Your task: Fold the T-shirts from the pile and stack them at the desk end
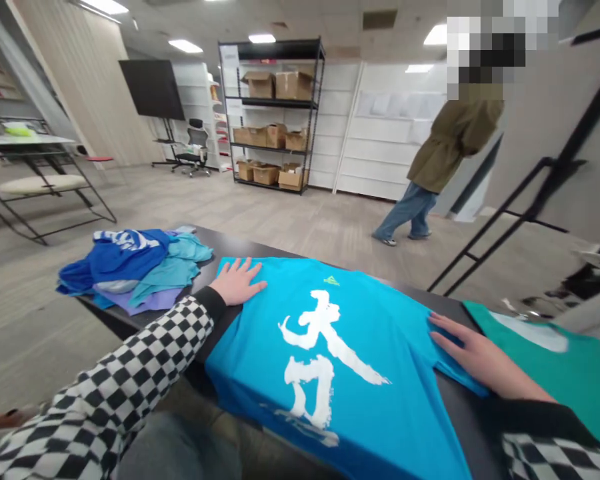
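Note:
A bright blue T-shirt (375, 313) with large white brush-style lettering and a small green logo lies spread over a dark table (207, 277). Its lower part hangs over the near edge. My left hand (237, 282) rests on the shirt's left sleeve area, fingers spread and flat. On the other side, my right hand (473, 350) lies on the right sleeve with its fingers stretched out. Neither hand grips the cloth. Just right of my right hand lies a green garment (545, 360) with a white patch.
A heap of blue, teal and purple clothes (145, 267) sits on the table's left end. Black metal framing (530, 207) rises at the right. Beyond stand a shelf rack (275, 147) with cardboard boxes, an office chair (195, 143) and a person (440, 147) on the floor.

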### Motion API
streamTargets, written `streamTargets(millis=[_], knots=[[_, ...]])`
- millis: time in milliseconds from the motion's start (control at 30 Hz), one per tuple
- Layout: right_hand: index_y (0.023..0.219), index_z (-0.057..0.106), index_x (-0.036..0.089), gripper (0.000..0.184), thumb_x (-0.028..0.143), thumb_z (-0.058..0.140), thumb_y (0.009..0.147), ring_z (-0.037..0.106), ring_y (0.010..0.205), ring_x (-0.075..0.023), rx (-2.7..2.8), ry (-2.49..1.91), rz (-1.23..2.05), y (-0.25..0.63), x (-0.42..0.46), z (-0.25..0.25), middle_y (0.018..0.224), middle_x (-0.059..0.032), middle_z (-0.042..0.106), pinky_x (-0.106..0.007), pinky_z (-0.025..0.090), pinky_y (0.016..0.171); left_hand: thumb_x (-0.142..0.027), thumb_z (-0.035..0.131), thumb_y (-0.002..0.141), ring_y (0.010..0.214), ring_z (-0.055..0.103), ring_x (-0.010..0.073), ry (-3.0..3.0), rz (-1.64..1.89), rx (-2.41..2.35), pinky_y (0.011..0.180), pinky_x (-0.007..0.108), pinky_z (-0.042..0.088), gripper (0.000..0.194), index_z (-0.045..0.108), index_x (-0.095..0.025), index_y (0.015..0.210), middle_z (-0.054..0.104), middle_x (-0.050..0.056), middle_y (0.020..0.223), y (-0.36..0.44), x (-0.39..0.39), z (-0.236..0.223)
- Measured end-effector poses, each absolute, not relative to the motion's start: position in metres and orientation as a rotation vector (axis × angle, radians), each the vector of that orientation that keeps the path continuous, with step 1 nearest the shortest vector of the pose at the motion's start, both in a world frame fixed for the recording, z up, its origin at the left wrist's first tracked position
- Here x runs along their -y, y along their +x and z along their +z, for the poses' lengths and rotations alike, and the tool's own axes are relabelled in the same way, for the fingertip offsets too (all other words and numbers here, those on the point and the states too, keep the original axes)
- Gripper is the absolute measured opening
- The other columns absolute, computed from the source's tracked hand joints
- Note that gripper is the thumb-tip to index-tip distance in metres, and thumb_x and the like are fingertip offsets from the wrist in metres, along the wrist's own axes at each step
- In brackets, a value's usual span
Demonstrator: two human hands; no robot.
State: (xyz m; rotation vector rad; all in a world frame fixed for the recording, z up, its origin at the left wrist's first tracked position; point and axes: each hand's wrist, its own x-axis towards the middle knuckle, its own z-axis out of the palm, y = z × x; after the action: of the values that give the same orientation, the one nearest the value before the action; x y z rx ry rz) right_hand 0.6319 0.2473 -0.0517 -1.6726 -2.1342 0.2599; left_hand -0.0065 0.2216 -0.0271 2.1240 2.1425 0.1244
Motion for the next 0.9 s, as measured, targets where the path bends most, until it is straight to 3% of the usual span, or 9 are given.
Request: streamTargets(millis=[100,267,400,533,733,900], knots=[[0.137,0.087,0.028,0.07,0.074,0.064,0.089,0.071,0.144,-0.0457,2.12,-1.731,0.34,0.638,-0.251,-0.055,0.157,-0.0104,0.073,-0.058,0.053,0.13,-0.085,0.04,0.105,0.177,0.02,0.0521,2.055,0.131,-2.172,0.138,0.076,0.016,0.097,0.039,-0.028,0.183,0.023,0.019,0.192,-0.003,-0.219,-0.029],[0.131,0.087,0.035,0.065,0.077,0.065,0.087,0.071,0.143,-0.0478,2.07,-1.796,0.313,0.64,-0.25,-0.053,0.154,-0.0099,0.075,-0.062,0.055,0.127,-0.079,0.038,0.108,0.174,0.029,0.0536,2.14,0.234,-2.168,0.139,0.076,0.013,0.091,0.05,-0.02,0.176,0.034,0.023,0.188,-0.005,-0.222,-0.022],[0.132,0.087,0.034,0.064,0.075,0.065,0.088,0.069,0.144,-0.0484,2.088,-1.807,0.29,0.632,-0.244,-0.044,0.156,-0.0116,0.074,-0.064,0.055,0.127,-0.076,0.045,0.107,0.179,0.019,0.0449,2.353,0.246,-1.867,0.143,0.066,0.015,0.09,0.048,-0.02,0.178,0.025,0.018,0.192,0.018,-0.25,-0.006],[0.138,0.086,0.029,0.065,0.069,0.062,0.093,0.067,0.149,-0.0444,2.109,-1.815,0.286,0.618,-0.234,-0.033,0.159,-0.0102,0.072,-0.059,0.05,0.132,-0.074,0.041,0.108,0.179,0.024,0.0362,2.438,0.244,-1.54,0.144,0.06,0.019,0.087,0.043,-0.025,0.181,0.027,0.012,0.192,0.069,-0.295,0.004],[0.14,0.084,0.027,0.061,0.064,0.06,0.097,0.064,0.154,-0.037,2.133,-1.825,0.279,0.609,-0.225,-0.026,0.161,-0.01,0.07,-0.052,0.047,0.134,-0.084,0.04,0.103,0.179,0.015,0.0469,2.385,0.219,-1.623,0.143,0.071,0.009,0.1,0.037,-0.025,0.184,0.023,0.012,0.193,0.112,-0.322,-0.033],[0.148,0.08,0.028,0.066,0.066,0.06,0.098,0.06,0.158,-0.0355,2.132,-1.848,0.329,0.615,-0.226,-0.026,0.167,-0.0073,0.066,-0.051,0.045,0.136,-0.082,0.04,0.106,0.179,0.019,0.0443,2.425,0.272,-1.605,0.144,0.069,0.009,0.098,0.036,-0.024,0.184,0.025,0.013,0.192,0.109,-0.323,-0.039]])
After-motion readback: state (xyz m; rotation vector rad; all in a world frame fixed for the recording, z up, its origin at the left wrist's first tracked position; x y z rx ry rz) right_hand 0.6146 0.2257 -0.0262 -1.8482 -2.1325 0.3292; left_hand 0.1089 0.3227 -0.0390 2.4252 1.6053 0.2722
